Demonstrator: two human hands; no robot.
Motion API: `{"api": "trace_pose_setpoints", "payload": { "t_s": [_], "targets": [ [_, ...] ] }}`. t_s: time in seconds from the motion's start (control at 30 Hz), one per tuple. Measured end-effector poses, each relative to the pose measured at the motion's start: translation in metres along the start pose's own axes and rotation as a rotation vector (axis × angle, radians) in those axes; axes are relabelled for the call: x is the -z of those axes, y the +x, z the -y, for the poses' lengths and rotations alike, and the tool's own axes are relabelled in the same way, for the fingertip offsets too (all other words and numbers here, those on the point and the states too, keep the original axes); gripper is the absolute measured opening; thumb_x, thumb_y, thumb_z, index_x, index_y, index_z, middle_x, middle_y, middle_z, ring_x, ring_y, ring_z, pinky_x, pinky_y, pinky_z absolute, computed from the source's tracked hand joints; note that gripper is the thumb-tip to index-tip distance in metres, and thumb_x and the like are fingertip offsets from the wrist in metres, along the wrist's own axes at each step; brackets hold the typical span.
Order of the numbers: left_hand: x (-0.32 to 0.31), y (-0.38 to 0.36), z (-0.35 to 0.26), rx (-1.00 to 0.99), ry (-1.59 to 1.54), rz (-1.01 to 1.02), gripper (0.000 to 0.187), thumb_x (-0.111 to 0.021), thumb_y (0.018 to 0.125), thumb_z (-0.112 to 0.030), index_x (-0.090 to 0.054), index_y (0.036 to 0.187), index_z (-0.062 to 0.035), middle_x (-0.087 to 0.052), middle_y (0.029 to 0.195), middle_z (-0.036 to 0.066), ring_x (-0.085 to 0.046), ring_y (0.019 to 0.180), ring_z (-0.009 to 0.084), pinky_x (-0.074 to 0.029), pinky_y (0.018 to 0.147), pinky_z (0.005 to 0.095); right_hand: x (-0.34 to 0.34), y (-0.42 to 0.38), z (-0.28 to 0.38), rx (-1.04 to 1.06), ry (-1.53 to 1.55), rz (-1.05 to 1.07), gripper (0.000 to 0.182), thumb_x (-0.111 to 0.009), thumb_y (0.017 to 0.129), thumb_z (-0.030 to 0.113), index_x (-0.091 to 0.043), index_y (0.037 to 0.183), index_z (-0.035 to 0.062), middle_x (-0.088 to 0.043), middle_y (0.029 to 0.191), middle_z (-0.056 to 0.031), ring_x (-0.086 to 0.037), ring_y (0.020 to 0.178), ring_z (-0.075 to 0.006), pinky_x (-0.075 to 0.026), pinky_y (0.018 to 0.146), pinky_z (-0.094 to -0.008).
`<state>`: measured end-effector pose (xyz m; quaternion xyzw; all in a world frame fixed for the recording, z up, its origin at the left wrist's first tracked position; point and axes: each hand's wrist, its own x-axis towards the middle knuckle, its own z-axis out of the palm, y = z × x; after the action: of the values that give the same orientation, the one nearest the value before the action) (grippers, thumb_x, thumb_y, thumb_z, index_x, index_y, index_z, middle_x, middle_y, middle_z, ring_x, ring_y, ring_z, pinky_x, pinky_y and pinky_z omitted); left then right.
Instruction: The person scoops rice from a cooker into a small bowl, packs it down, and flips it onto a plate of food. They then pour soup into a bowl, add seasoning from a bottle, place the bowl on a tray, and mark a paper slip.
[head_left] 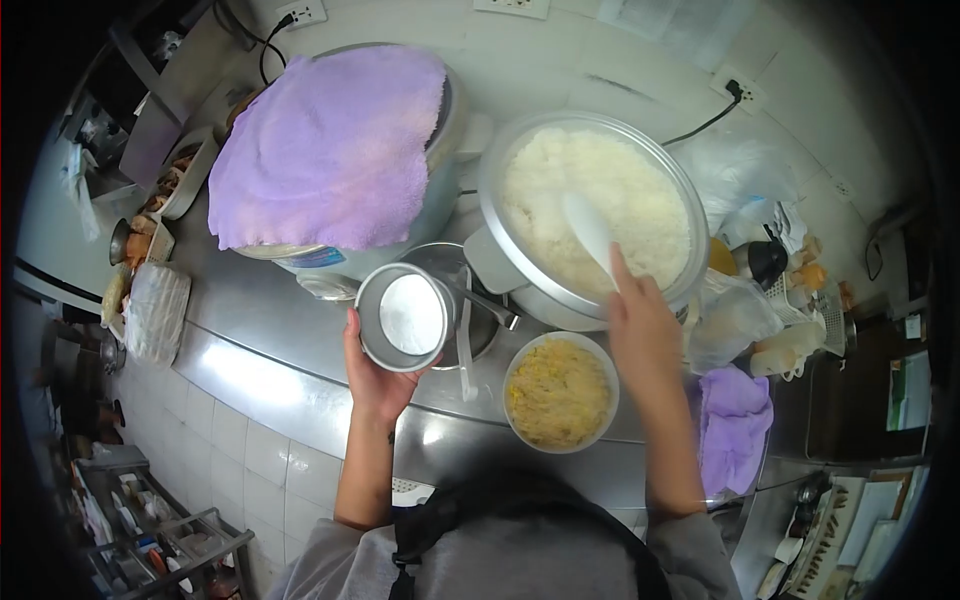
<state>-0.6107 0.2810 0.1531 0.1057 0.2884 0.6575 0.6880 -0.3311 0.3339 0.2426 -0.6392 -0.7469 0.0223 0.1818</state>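
A round metal bowl [408, 314], bare inside, rests in my left hand [385, 385], whose fingers wrap round its underside. My right hand [636, 318] is closed round the handle of a white rice paddle [588, 226]. The paddle's blade lies over the white rice [560, 170] in a large open cooker [493, 205]. Below the cooker, between my forearms, stands a white bowl [507, 402] full of yellowish shredded food [560, 393].
A second cooker [450, 140] under a purple towel [325, 150] stands at the left. Another purple towel [733, 425] lies at the right, near plastic bags [735, 320] and baskets. A metal pot with a handle [480, 335] sits behind the metal bowl.
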Motion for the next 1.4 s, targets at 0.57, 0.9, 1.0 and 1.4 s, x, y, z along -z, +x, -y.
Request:
{"api": "trace_pose_setpoints", "payload": {
  "t_s": [0.57, 0.9, 1.0, 1.4],
  "targets": [
    [0.02, 0.009, 0.007, -0.037, 0.019, -0.135, 0.069, -0.043, 0.093, -0.059, -0.039, 0.138, -0.0073, -0.052, 0.131, 0.013, -0.058, 0.113, 0.0291, -0.055, 0.085, 0.0403, -0.057, 0.02, -0.003, -0.041, 0.385, -0.192, 0.061, -0.079, 0.071, 0.015, -0.059, 0.129, 0.0217, -0.07, 0.095, -0.0117, -0.069, 0.075, -0.0213, -0.054, 0.067, -0.0305],
    [0.024, 0.015, 0.012, -0.109, 0.114, -0.227, 0.052, -0.052, 0.09, -0.028, -0.041, 0.132, 0.0003, -0.057, 0.121, 0.018, -0.063, 0.104, 0.0344, -0.06, 0.079, 0.0455, -0.014, 0.089, 0.008, -0.177, 0.651, -0.041, 0.039, -0.059, 0.091, 0.023, -0.058, 0.129, 0.0146, -0.063, 0.07, -0.0078, -0.057, 0.054, -0.0186, -0.049, 0.056, -0.0308],
    [0.028, 0.021, 0.017, -0.144, 0.147, -0.221, 0.05, -0.052, 0.088, -0.023, -0.041, 0.131, 0.0007, -0.056, 0.122, 0.017, -0.062, 0.106, 0.0323, -0.059, 0.08, 0.0455, 0.003, 0.135, -0.033, -0.234, 0.712, 0.074, 0.037, -0.045, 0.097, 0.026, -0.057, 0.127, 0.0086, -0.06, 0.067, -0.006, -0.054, 0.052, -0.0139, -0.049, 0.055, -0.0293],
    [-0.125, 0.195, 0.066, -1.008, 0.44, -0.13, 0.046, -0.045, 0.095, -0.013, -0.031, 0.137, -0.0007, -0.045, 0.127, 0.016, -0.044, 0.115, 0.0234, -0.035, 0.099, 0.0345, -0.057, 0.193, -0.074, 0.15, -0.023, 0.106, 0.024, -0.051, 0.093, 0.031, -0.068, 0.098, 0.0139, -0.066, 0.082, -0.0183, -0.064, 0.079, -0.0364, -0.051, 0.069, -0.0462]
  ]
}}
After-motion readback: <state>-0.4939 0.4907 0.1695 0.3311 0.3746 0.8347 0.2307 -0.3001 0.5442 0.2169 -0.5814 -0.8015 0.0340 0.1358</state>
